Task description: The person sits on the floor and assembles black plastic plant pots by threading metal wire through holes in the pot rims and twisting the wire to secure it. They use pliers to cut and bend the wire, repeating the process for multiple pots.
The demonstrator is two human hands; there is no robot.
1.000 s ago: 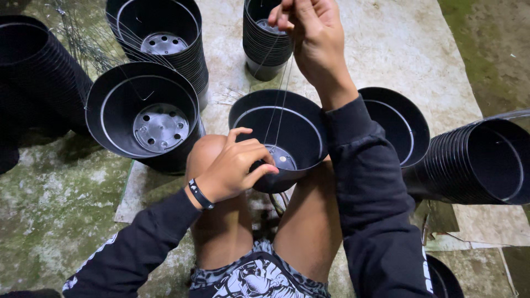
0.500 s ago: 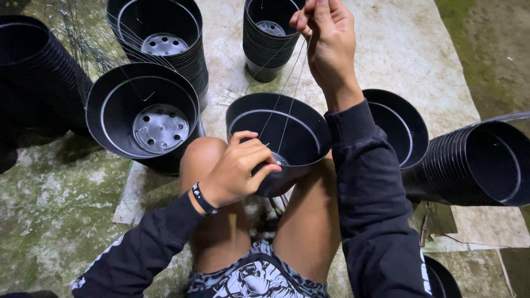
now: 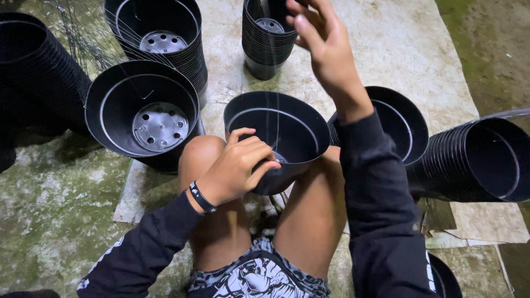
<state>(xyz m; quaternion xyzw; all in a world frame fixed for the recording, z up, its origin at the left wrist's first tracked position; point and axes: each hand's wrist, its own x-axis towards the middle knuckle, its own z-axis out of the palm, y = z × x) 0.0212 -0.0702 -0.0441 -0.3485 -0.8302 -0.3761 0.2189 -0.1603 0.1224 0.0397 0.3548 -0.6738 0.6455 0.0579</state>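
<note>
Black plastic pot (image 3: pixel 276 138) held between the knees, thin wires rising from it.
Left hand (image 3: pixel 234 171) clamps the pot's near rim, fingers curled over the edge. Right hand (image 3: pixel 326 47) raised above, fingers half-spread; whether it pinches the wires (image 3: pixel 269 118) cannot be told. Stacked pots (image 3: pixel 265 38) stand behind.

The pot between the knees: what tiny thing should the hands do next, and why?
Probably keep pulling the thin wires upward until snug: the right hand is raised high above the black pot, the wires run down into it, and the left hand grips its side, steadying it.
</note>
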